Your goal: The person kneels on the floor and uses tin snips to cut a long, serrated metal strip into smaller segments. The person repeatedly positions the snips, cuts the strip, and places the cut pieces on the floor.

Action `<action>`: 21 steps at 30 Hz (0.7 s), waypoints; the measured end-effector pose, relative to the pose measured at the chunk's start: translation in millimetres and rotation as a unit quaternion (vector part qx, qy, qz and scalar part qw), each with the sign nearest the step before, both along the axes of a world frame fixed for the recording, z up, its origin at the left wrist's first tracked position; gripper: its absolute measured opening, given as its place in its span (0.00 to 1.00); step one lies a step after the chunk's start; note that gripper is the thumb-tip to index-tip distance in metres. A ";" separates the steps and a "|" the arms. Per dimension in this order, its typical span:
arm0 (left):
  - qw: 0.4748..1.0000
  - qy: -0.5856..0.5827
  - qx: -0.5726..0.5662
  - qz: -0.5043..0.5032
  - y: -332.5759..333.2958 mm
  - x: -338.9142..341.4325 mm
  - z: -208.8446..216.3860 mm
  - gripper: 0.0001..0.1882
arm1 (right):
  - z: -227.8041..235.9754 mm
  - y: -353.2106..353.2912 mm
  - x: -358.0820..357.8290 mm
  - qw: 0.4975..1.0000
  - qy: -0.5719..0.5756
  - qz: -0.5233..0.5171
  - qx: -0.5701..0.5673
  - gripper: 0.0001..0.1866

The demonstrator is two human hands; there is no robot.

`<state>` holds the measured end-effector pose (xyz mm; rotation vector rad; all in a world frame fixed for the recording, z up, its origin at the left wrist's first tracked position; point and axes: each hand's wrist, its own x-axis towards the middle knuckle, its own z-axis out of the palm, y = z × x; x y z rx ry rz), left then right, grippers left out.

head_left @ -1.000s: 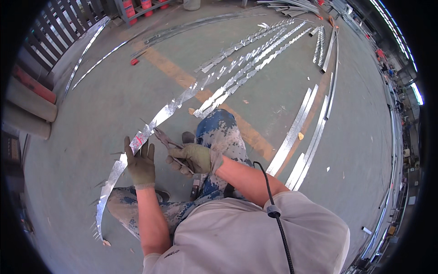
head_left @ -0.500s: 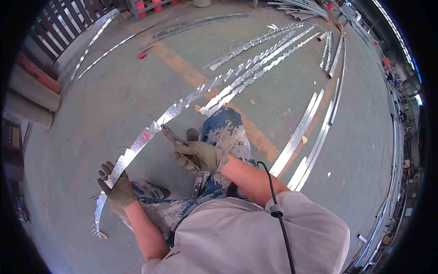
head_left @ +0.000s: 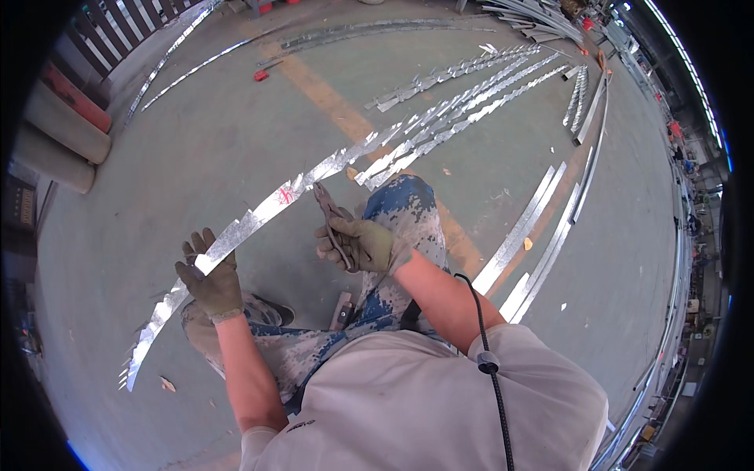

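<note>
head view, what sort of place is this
Probably a metalworking shop: a toothed metal strip across the left hand, a pliers-like tool in the right hand, and piled metal lengths beyond.

Daylight-like brightness spreads evenly over the floor, with soft, faint shadows. Glare whitens patches of the metal strip. A bright light row curves at upper right. Fisheye distortion bends the black-cornered edges; the right-hand clutter seems blurred.

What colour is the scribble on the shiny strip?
Red: the scribble on the metal strip shows best in the head view.
</note>
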<state>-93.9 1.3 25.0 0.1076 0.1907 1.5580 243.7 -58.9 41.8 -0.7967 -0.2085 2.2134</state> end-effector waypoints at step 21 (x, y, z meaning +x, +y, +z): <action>0.986 0.035 -0.154 0.053 6.9 23.0 2.7 0.23 | 26.9 -39.4 -68.1 0.924 -0.317 0.195 0.083 0.20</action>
